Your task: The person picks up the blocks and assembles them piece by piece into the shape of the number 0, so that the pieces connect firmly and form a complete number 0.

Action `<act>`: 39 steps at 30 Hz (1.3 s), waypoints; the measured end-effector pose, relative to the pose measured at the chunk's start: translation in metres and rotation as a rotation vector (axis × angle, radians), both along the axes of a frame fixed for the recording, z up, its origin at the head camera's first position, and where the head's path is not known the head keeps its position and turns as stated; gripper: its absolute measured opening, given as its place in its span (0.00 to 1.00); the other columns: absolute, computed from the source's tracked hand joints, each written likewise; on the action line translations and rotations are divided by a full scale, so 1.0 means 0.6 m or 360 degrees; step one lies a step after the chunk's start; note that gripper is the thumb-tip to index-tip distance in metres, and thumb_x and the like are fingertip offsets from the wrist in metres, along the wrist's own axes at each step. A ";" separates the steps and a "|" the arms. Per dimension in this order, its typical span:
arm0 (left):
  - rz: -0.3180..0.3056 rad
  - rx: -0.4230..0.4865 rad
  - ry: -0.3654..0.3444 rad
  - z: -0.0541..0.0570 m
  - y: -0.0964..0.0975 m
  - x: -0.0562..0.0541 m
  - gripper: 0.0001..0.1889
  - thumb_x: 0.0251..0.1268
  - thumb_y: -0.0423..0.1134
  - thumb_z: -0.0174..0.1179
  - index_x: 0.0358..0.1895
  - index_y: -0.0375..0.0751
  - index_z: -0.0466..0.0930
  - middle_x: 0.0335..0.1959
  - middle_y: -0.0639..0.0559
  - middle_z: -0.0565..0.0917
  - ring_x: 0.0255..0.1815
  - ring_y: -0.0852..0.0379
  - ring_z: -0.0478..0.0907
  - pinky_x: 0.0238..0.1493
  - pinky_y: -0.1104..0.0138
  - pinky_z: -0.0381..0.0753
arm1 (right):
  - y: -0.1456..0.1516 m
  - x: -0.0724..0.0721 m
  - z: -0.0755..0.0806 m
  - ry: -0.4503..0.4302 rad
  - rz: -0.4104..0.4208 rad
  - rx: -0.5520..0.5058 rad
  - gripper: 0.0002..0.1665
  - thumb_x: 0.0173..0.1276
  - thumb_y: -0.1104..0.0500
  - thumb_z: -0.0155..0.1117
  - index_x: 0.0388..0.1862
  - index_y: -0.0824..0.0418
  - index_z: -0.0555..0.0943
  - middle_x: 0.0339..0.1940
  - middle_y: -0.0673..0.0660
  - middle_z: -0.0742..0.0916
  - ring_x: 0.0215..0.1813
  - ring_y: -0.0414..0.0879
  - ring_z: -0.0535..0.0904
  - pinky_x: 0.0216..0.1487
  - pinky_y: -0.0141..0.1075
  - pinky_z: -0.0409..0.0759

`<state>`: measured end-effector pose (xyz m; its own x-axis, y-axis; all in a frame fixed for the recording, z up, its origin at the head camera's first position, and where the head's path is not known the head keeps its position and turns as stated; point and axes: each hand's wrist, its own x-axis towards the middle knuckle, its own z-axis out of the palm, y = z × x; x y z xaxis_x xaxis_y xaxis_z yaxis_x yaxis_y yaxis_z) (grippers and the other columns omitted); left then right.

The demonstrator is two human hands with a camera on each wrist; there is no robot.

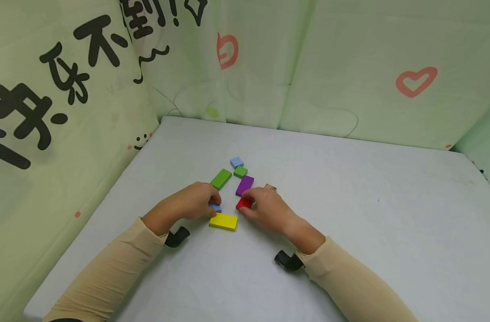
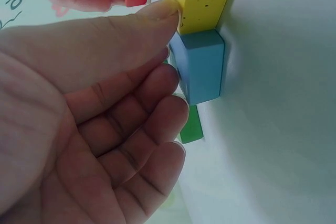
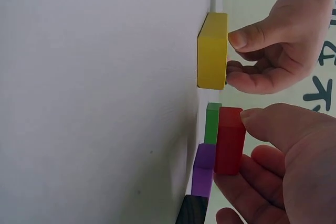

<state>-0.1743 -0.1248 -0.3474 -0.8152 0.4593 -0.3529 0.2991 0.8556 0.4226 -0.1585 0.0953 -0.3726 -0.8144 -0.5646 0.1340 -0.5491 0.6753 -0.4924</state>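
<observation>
- Nearest the camera: beige-sleeved forearms (image 1: 104, 268), extended over a white table (image 1: 389, 250).
- Right hand (image 1: 270, 210): thumb and fingers pinch a red rectangular block, apparently painted wood (image 3: 230, 145), near the purple oblong block (image 1: 245, 185); table contact cannot be told.
- Left hand (image 1: 194, 201): thumb at a yellow oblong block (image 1: 223, 222), bent fingers beside a smaller blue block (image 2: 202, 69); whether it grips cannot be told.
- Beyond: a green oblong block (image 1: 221, 179), a small green block (image 1: 240, 171), a pale-blue block (image 1: 236, 162); a wood-toned block (image 1: 270, 187) lies partly hidden.
- Progress (judged): most blocks appear laid in an open, bent outline; red remains unreleased.
- Appearance: red is plain and flat-faced; yellow bears dark specks.
</observation>
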 end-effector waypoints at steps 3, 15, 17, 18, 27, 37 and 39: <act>0.0003 0.0006 -0.0001 0.000 0.000 0.000 0.13 0.63 0.35 0.70 0.50 0.36 0.85 0.45 0.50 0.84 0.46 0.53 0.78 0.56 0.60 0.79 | 0.000 0.002 -0.002 0.0007 0.0014 0.0011 0.18 0.67 0.59 0.71 0.51 0.68 0.82 0.41 0.57 0.86 0.42 0.49 0.80 0.47 0.38 0.82; 0.0009 -0.0003 0.0010 -0.002 0.001 -0.001 0.13 0.63 0.34 0.69 0.50 0.36 0.85 0.45 0.50 0.83 0.46 0.53 0.77 0.57 0.59 0.79 | 0.001 0.003 -0.007 0.0059 0.0052 0.0038 0.18 0.66 0.59 0.71 0.51 0.68 0.82 0.41 0.57 0.86 0.41 0.48 0.80 0.47 0.39 0.82; 0.0007 -0.0001 0.0011 -0.002 0.001 -0.001 0.14 0.63 0.34 0.70 0.50 0.36 0.85 0.45 0.50 0.83 0.46 0.53 0.77 0.57 0.60 0.79 | 0.001 0.003 -0.007 0.0055 0.0056 0.0039 0.18 0.66 0.59 0.71 0.51 0.68 0.82 0.41 0.57 0.86 0.41 0.48 0.80 0.46 0.39 0.82; 0.0006 -0.0001 0.0011 -0.002 0.002 -0.001 0.14 0.63 0.34 0.70 0.50 0.36 0.85 0.45 0.50 0.83 0.46 0.53 0.77 0.57 0.60 0.79 | 0.002 0.003 -0.008 0.0057 0.0060 0.0039 0.18 0.66 0.59 0.71 0.51 0.68 0.82 0.41 0.57 0.86 0.40 0.48 0.80 0.46 0.38 0.82; 0.0007 -0.0017 0.0010 -0.001 0.004 -0.002 0.14 0.63 0.35 0.70 0.51 0.36 0.85 0.45 0.50 0.84 0.46 0.53 0.78 0.57 0.60 0.79 | 0.002 0.003 -0.005 0.0013 0.0064 0.0062 0.19 0.67 0.58 0.71 0.52 0.68 0.82 0.42 0.57 0.86 0.40 0.48 0.79 0.45 0.38 0.82; 0.0022 -0.0033 -0.0006 -0.003 0.005 -0.004 0.14 0.63 0.35 0.70 0.51 0.37 0.85 0.45 0.51 0.83 0.45 0.53 0.77 0.57 0.60 0.79 | 0.001 0.003 -0.005 -0.0047 0.0073 0.0115 0.20 0.67 0.58 0.70 0.54 0.69 0.81 0.43 0.58 0.86 0.39 0.47 0.78 0.43 0.37 0.80; 0.0020 -0.0033 -0.0003 -0.003 0.005 -0.004 0.14 0.63 0.35 0.70 0.51 0.37 0.85 0.45 0.51 0.83 0.45 0.53 0.77 0.57 0.60 0.79 | 0.001 0.003 -0.004 -0.0064 0.0070 0.0117 0.21 0.67 0.58 0.70 0.53 0.69 0.82 0.42 0.57 0.86 0.39 0.47 0.78 0.43 0.37 0.80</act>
